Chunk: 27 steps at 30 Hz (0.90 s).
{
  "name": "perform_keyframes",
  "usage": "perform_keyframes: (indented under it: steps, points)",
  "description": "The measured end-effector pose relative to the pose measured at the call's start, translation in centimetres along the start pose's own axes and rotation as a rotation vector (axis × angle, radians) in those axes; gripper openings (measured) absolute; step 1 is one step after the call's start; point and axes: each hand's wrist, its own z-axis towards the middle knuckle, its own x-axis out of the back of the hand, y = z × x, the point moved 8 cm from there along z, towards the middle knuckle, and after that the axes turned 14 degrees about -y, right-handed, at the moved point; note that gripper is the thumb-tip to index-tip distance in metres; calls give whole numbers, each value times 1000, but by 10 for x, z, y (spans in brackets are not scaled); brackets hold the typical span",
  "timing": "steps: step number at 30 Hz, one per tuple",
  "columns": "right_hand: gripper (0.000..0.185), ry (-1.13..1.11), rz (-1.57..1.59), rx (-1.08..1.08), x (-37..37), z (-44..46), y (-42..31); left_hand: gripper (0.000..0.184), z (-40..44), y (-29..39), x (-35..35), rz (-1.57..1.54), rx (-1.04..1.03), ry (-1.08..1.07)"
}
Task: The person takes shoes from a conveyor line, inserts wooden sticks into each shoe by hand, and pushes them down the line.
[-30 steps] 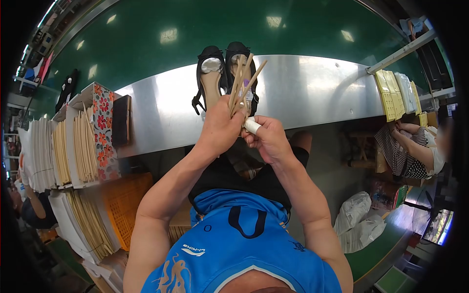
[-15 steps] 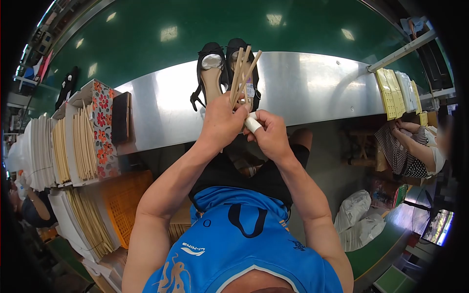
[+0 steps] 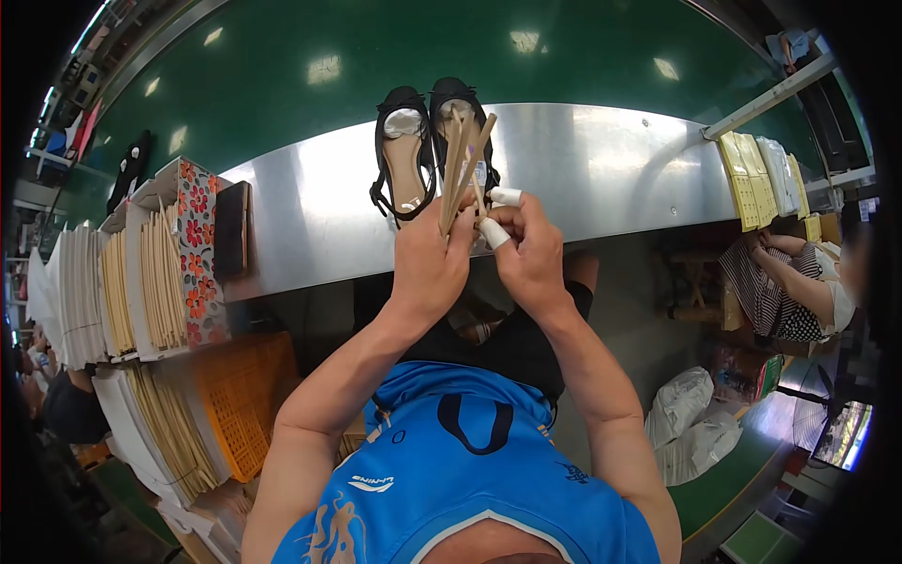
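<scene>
My left hand point(image 3: 430, 268) is closed around a bundle of several thin tan sticks point(image 3: 455, 174), which fan out upward. My right hand point(image 3: 531, 249) has white wraps on its thumb and index finger. Its fingertips meet the lower end of one tan stick beside the bundle; the exact grip is partly hidden. Just beyond the hands, a pair of black strappy shoes stands on the metal ledge. White stuffing fills the toe of the left shoe point(image 3: 405, 169). The sticks partly cover the right shoe point(image 3: 442, 122), which has a label inside.
The metal ledge point(image 3: 601, 169) borders a green surface point(image 3: 423, 38). At left stand a flower-patterned box point(image 3: 199, 249), boxes of tan sticks point(image 3: 163, 273) and an orange crate point(image 3: 240, 404). Yellow cards point(image 3: 747, 183) hang at right, near another person's arm point(image 3: 799, 282) and plastic bags point(image 3: 691, 428).
My right hand has shifted up and right, its wrapped index finger now lifted apart from the thumb. The bundle has tilted slightly, and my left hand has turned more upright.
</scene>
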Motion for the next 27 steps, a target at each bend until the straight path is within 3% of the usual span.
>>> perform_keyframes:
  steps: [2,3,5,6,8,11,17,20,22,27]
  points:
    - [26,-24,98,-70,2,3,5,29,-17,16,7,74,-278,184]
    - [28,-58,70,-76,1,5,6,29,-22,12,6,76,-278,182]
    - [29,-95,40,-85,1,5,7,31,-25,-23,3,-78,7,137]
    - [30,-108,34,-90,1,5,6,31,-23,-25,3,-80,7,140]
    - [31,-125,27,-88,0,8,9,32,-17,-54,-7,-388,282,48]
    - [31,-113,141,-117,-1,7,19,32,-7,-34,-13,-625,258,82]
    - [29,-152,69,-164,2,11,11,23,6,-61,-22,-858,232,188]
    - [27,-145,89,-165,0,8,10,21,4,-54,-20,-768,209,107]
    - [25,-38,-122,10,6,6,-8,20,4,-49,-22,-724,182,106]
    - [23,84,-331,188,4,3,-28,19,4,-48,-20,-655,153,83]
